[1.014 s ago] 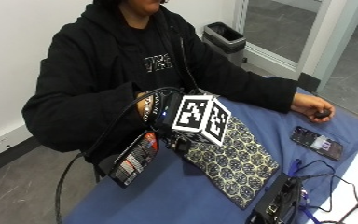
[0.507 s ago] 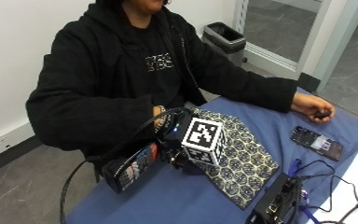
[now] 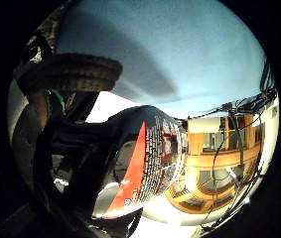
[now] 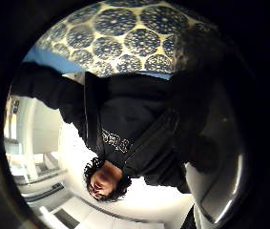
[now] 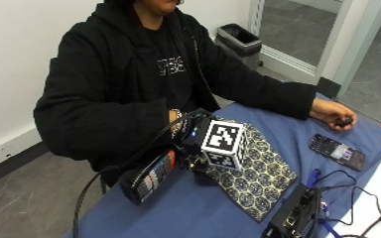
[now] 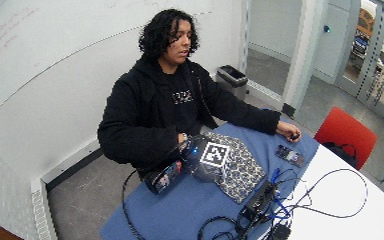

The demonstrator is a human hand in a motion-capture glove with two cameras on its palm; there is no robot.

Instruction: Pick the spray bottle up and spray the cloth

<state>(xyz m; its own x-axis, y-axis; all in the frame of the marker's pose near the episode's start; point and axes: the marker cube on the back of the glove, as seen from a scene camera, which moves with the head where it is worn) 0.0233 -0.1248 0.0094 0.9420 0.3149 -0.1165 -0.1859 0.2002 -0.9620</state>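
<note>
In the outside view my gloved right hand (image 5: pixel 189 135) grips the head of a dark spray bottle (image 5: pixel 148 177) with a red label. The bottle lies tilted low over the blue table (image 5: pixel 197 213), off the cloth's near corner. The patterned dark and cream cloth (image 5: pixel 260 171) lies flat beside the hand. In the little finger side palm view the spray bottle (image 3: pixel 147 163) fills the middle, and a curled finger (image 3: pixel 73 73) lies beside its neck. The thumb side palm view shows the cloth (image 4: pixel 125 38) and the person's black hoodie.
A phone (image 5: pixel 336 151) lies on the far side of the table, near the person's bare left hand (image 5: pixel 332 115). A black box (image 5: pixel 295 218) with cables (image 5: pixel 355 198) sits past the cloth. A bin (image 5: pixel 241 39) stands on the floor behind.
My right hand has come down toward the table with the spray bottle, and the bottle now lies lower and flatter beside the cloth.
</note>
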